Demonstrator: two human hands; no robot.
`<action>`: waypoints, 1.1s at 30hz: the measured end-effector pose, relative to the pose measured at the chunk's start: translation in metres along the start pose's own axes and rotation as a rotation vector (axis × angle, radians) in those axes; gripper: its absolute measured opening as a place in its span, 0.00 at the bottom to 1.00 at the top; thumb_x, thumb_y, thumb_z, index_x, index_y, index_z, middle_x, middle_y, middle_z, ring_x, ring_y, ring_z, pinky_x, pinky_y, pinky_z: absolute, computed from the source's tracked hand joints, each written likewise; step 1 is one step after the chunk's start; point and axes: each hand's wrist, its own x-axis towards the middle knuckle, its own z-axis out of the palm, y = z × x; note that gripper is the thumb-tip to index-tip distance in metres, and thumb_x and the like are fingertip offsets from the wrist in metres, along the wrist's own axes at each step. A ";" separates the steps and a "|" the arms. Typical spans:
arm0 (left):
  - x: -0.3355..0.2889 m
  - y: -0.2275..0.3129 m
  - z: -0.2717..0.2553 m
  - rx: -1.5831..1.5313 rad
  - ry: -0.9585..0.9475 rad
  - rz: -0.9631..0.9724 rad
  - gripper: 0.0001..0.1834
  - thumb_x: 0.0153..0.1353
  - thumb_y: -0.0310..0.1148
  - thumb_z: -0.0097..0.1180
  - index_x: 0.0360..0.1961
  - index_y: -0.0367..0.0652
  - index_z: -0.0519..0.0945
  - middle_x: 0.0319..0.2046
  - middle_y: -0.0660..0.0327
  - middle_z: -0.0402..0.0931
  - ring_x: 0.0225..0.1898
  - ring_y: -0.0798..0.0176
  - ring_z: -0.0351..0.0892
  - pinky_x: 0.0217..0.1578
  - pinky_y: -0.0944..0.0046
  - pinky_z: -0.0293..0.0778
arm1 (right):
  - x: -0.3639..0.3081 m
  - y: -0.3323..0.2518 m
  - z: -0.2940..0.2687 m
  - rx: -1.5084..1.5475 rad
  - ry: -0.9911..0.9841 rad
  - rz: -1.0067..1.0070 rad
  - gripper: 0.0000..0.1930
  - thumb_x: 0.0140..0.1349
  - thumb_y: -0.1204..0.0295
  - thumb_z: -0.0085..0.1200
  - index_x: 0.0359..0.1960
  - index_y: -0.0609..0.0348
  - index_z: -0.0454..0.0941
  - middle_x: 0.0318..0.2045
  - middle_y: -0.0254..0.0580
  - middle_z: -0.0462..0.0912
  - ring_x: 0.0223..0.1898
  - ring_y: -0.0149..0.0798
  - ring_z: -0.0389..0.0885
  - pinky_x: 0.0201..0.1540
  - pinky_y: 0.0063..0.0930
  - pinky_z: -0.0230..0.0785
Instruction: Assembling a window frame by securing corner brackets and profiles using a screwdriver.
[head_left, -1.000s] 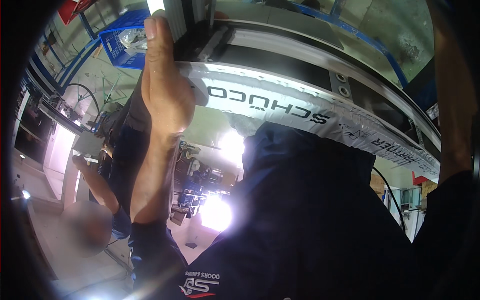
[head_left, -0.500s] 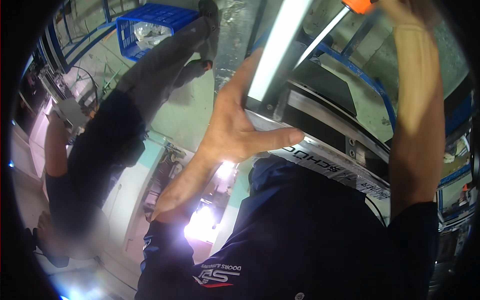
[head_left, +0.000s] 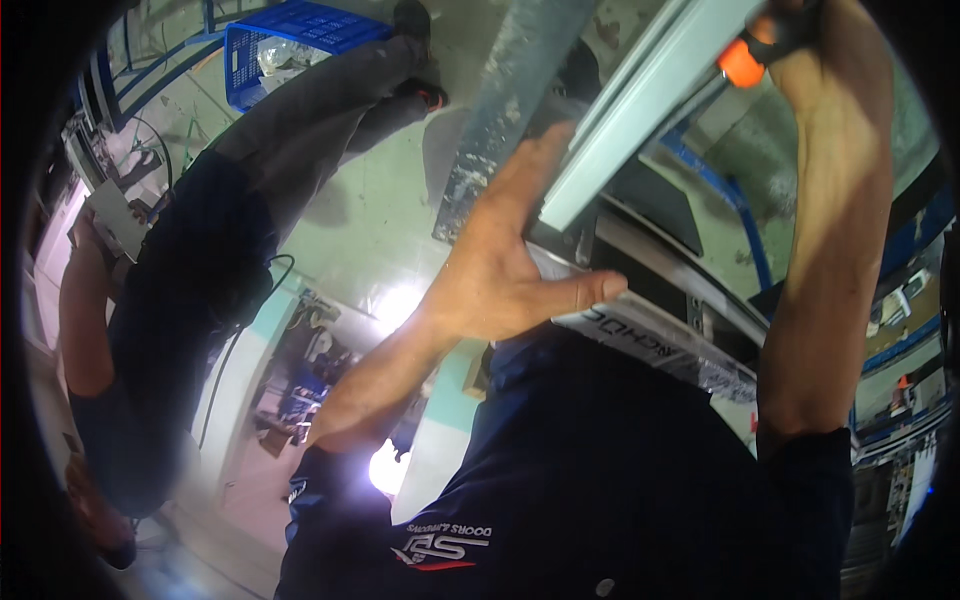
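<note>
Spanning the near end of a long pale profile [head_left: 650, 110], the left hand [head_left: 490, 290] has its thumb stretched to the right along a film-wrapped profile [head_left: 640, 345], well apart from the other fingers, which run up the pale one's left side; their tips are partly hidden, so I cannot tell how hard they press. The right hand [head_left: 797, 78], at the far right, has its fingers curled around an orange-and-black tool [head_left: 742, 64], though blur hides how tightly. The pale profile slants from between the hands toward the far right, and its near end sits close to the film-wrapped one; how they join is not clear. I'd judge it stiff, awkward for its length more than fragile, with smooth faces that could slide; the film looks slick too. The hold seems best near that corner, clear of the cut end's edges. A dark metal bar [head_left: 520, 100] lies close on the left, crowding the fingers there. Farther left, bare floor [head_left: 370, 200] gives room as far as a co-worker [head_left: 190, 260]; on the right, a blue metal stand [head_left: 740, 210] and dark panel [head_left: 655, 200] leave less.
</note>
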 end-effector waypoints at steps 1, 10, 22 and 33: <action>-0.002 -0.002 -0.001 0.013 0.015 0.086 0.58 0.47 0.36 0.81 0.73 0.25 0.59 0.62 0.38 0.69 0.68 0.43 0.67 0.70 0.50 0.61 | -0.003 -0.001 0.013 0.037 -0.070 0.147 0.19 0.77 0.62 0.47 0.23 0.46 0.67 0.17 0.24 0.69 0.17 0.21 0.67 0.20 0.19 0.64; -0.030 -0.012 -0.021 -0.457 0.094 0.018 0.41 0.63 0.32 0.66 0.72 0.24 0.63 0.72 0.42 0.65 0.73 0.51 0.65 0.73 0.54 0.56 | 0.027 -0.072 -0.085 -0.241 -0.264 0.014 0.20 0.79 0.64 0.44 0.24 0.50 0.59 0.22 0.31 0.58 0.25 0.32 0.61 0.38 0.34 0.59; -0.005 -0.058 -0.011 -0.511 0.105 0.340 0.54 0.47 0.43 0.65 0.73 0.22 0.62 0.67 0.35 0.69 0.71 0.43 0.69 0.73 0.52 0.56 | -0.079 0.053 -0.107 -1.062 -0.281 -0.432 0.17 0.79 0.68 0.49 0.34 0.68 0.81 0.19 0.35 0.78 0.19 0.25 0.74 0.22 0.18 0.64; -0.017 -0.048 -0.031 -0.509 0.029 0.122 0.39 0.58 0.28 0.51 0.72 0.25 0.64 0.67 0.36 0.71 0.69 0.44 0.72 0.69 0.52 0.66 | -0.128 0.031 -0.027 -0.937 -0.560 -0.260 0.23 0.62 0.54 0.65 0.29 0.66 0.80 0.21 0.35 0.80 0.22 0.29 0.76 0.27 0.20 0.63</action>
